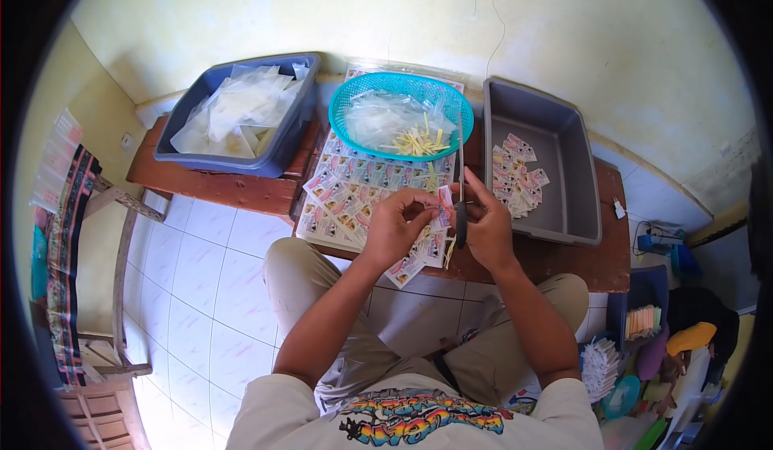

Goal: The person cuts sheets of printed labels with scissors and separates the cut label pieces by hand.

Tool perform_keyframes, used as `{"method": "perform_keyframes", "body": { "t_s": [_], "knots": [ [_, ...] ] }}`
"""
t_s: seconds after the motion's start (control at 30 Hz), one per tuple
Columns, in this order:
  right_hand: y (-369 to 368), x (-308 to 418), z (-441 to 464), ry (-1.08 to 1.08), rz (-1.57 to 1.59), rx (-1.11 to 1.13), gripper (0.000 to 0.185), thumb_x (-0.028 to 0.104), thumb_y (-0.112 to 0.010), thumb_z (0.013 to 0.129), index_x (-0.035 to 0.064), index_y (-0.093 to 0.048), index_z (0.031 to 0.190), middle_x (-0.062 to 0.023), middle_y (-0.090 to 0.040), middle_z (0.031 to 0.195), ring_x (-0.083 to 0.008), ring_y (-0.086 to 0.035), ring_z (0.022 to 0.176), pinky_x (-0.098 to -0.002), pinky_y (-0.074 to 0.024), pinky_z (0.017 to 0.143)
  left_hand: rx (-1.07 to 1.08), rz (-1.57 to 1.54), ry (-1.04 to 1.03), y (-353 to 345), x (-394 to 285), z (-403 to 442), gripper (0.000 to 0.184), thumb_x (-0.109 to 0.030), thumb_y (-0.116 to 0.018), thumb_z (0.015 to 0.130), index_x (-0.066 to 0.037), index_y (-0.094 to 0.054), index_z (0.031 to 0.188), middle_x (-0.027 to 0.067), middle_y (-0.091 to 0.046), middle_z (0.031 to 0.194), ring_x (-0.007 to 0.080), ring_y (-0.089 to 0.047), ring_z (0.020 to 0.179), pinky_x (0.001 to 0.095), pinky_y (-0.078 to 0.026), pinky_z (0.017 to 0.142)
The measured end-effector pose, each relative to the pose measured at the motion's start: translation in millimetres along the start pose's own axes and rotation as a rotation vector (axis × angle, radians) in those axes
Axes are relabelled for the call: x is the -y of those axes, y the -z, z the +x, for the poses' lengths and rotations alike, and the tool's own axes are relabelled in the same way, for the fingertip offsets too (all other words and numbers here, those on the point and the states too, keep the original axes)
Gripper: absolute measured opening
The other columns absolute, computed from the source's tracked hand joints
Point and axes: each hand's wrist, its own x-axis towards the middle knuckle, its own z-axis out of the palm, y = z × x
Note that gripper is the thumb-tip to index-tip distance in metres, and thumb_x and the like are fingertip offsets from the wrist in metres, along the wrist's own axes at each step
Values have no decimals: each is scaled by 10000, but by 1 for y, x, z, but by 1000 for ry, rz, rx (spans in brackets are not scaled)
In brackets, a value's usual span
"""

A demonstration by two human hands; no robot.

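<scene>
My left hand [398, 226] pinches a small printed paper label [444, 199] between thumb and fingers, above the edge of the bench. Close beside it, my right hand [489, 226] grips scissors [461, 156] by their black handles, with the long blades pointing away from me. Below and behind the hands lie uncut printed label sheets [342, 200], stacked and partly overlapping. Several cut labels [519, 178] are heaped in the grey tub [572, 120] on the right. Thin yellowish paper strips [420, 139] lie in the turquoise basket [338, 128] beyond my hands.
Clear plastic pouches [386, 116] fill much of the basket. A blue-grey tub [270, 163] at the left holds more translucent bags [241, 108]. All stand on a brown wooden bench [201, 183] against the wall. Another person [700, 337] is at the lower right among containers.
</scene>
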Motion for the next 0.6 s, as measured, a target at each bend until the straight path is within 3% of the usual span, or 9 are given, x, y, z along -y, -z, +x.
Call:
{"method": "perform_keyframes", "body": {
  "t_s": [0.07,0.4,0.47,0.6],
  "knots": [
    [-1,0,0,2,-8,-4,784,-51,-771,883,-9,-422,1584,-143,-673,1372,-150,-728,1048,-263,-610,853,-52,20,-35,0,1,1,191,9,-785,917,-1,-737,1102,104,-728,1105,166,-763,935,298,-625,827],
    [-1,6,-3,3,-55,-1,815,-32,-812,874,-9,-415,1586,-145,-675,1351,-146,-725,1042,-264,-609,865,-162,143,-75,10,-3,7,253,24,-785,906,-6,-753,1154,122,-713,1196,173,-756,967,277,-614,848],
    [1,8,-6,3,-75,27,827,-28,-815,874,-6,-406,1592,-145,-675,1347,-141,-720,1034,-266,-609,867,-203,-76,-57,16,0,10,260,43,-766,917,13,-739,1173,119,-697,1222,180,-748,1002,278,-611,876],
    [1,15,-15,-91,8,116,862,-18,-825,874,10,-378,1610,-145,-652,1369,-134,-704,1017,-277,-611,868,-227,-140,-31,27,-11,14,286,55,-751,927,33,-714,1210,115,-682,1244,192,-739,1035,291,-609,896]
  ]
}}
